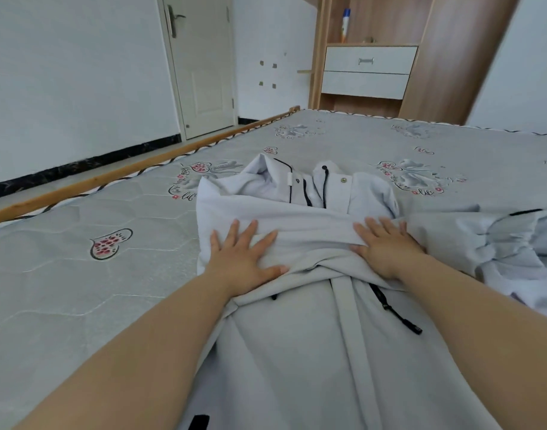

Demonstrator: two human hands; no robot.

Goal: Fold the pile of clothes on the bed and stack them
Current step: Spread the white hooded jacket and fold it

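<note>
Folding in hand: left hand (244, 259) and right hand (387, 246), fingers flat, no grip, press a sleeve across the grey jacket (312, 336) on the bed (79, 290). Next, likely fold the hem up toward the hands.

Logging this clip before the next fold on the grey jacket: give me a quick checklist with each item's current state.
1. Left hand flat on the folded sleeve: ok.
2. Right hand flat on the same sleeve: ok.
3. Grey jacket spread on the mattress: ok, though its near hem runs out of view.
4. Other sleeve folded in: not ok, it lies bunched out to the right.
5. Drawstring tucked away: not ok, it trails over the front.
6. Finished stack ready to receive it: cannot tell, none in view.
</note>
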